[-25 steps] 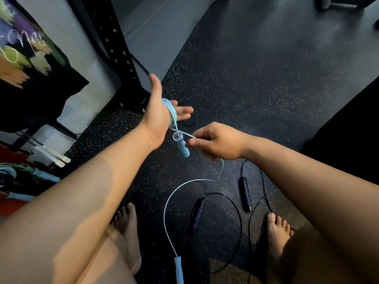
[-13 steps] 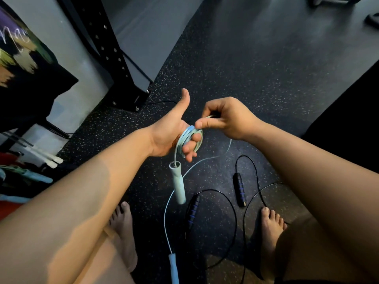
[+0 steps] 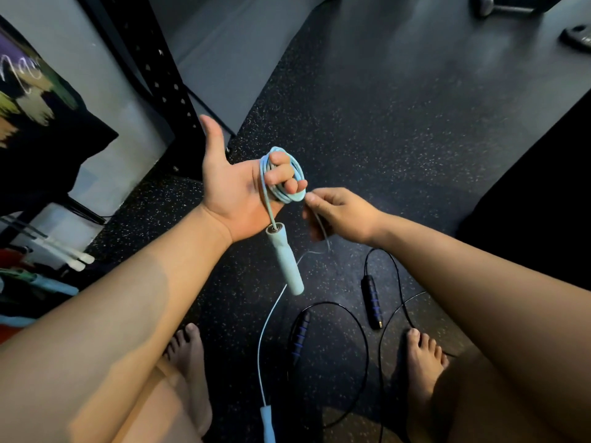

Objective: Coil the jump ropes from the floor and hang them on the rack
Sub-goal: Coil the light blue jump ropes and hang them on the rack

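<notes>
My left hand (image 3: 235, 190) is palm up with its thumb out, and several turns of the light blue jump rope (image 3: 267, 187) are wound around its fingers. One blue handle (image 3: 285, 262) dangles below that palm. My right hand (image 3: 339, 212) pinches the loose blue cord just right of the coil. The cord runs down to the second blue handle (image 3: 268, 423) near the bottom edge. A black jump rope (image 3: 361, 318) with blue-banded handles (image 3: 371, 298) lies on the floor between my bare feet.
A black perforated rack upright (image 3: 156, 75) stands at the upper left beside a grey wall. More ropes and white handles (image 3: 76, 260) lie at the left edge. My feet (image 3: 422, 362) stand on dark speckled rubber flooring (image 3: 383, 107). Gym gear (image 3: 575, 36) sits far right.
My left hand has turned palm up and opened its thumb outward, with the blue coil grown by a turn. My right hand has swung from above the coil down to its right side.
</notes>
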Tool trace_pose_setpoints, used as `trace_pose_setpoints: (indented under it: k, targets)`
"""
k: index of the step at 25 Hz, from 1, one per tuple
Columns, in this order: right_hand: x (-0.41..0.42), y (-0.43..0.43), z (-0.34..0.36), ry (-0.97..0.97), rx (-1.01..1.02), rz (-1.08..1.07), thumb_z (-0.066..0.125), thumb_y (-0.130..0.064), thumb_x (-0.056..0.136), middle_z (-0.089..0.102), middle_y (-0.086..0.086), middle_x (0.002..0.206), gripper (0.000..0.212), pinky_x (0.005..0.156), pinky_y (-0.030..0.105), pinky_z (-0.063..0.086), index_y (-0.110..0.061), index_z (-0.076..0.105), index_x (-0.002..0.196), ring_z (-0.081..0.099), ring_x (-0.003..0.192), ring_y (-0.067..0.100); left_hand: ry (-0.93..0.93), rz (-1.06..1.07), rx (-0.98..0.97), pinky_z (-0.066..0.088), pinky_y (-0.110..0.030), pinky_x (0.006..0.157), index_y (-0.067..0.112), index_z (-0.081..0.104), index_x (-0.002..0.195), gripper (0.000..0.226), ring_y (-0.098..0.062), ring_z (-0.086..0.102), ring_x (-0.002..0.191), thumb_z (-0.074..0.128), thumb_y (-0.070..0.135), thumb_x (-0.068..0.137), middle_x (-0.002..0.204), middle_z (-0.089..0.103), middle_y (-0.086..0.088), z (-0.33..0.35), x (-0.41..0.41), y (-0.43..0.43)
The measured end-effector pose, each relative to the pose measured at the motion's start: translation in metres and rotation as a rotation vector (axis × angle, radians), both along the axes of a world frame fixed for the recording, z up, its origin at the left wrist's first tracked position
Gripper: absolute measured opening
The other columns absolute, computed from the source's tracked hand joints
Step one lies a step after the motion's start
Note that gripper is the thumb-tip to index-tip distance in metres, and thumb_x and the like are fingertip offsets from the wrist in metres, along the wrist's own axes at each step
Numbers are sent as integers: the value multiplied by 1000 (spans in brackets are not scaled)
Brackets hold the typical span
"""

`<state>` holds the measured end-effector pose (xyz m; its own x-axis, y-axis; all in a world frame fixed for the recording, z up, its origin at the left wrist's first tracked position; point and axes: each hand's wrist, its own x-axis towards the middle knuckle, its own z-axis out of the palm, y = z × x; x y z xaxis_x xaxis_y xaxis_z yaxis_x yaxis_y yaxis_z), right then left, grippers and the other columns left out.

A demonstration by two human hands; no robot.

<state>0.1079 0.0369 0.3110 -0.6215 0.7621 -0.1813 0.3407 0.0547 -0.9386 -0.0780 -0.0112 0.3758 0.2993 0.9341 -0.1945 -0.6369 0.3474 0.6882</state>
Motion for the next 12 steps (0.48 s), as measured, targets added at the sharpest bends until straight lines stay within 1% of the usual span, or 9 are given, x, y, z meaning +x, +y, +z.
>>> trace_pose_setpoints:
  k: [2,4,6,8,9,10,12]
  targets:
    - [-5,-4,0,-65,-129,55,39,-31,108,67,11,67,37,58,28,53,-9,60,89,64,60,22,-26,77,15,50,-36,92,13,49,82,99,-27,57,71,15,104,65,67,47,-2,0,-3,1]
    - [-6,-6,1,-159,-182,120,41,-32,107,69,14,71,37,60,28,55,-5,62,92,66,62,22,-2,188,16,52,-39,91,10,53,85,99,-29,61,75,20,101,69,73,52,-6,0,-5,2]
    - [-5,-6,4,-302,-119,201,43,-35,106,73,16,75,41,64,28,56,-1,64,97,68,65,21,37,327,36,56,-48,92,6,54,95,97,-27,62,76,23,96,76,78,54,-8,-1,-7,3]
    - [-4,-7,9,-426,-20,269,42,-37,106,75,16,78,44,68,28,55,0,64,103,69,66,21,147,430,51,54,-56,97,-2,51,115,103,-27,67,79,21,90,83,84,58,-9,-2,-10,6]
    - [-4,-8,13,-463,23,293,41,-37,106,75,15,78,43,69,28,54,-2,65,104,68,67,20,232,456,37,52,-56,101,-5,47,127,106,-27,70,81,17,88,85,87,62,-9,-5,-13,9]
    - [-5,-9,18,-486,66,319,41,-37,106,75,13,77,41,70,27,52,-4,65,104,68,68,19,317,465,17,50,-56,104,-5,40,138,109,-27,73,85,14,88,85,95,66,-11,-8,-16,11]
    - [-8,-13,32,-498,158,369,41,-38,106,74,9,75,37,68,25,48,-12,67,101,64,65,14,474,443,-22,43,-56,110,4,25,154,115,-30,75,96,14,91,80,120,63,-19,-16,-21,13]
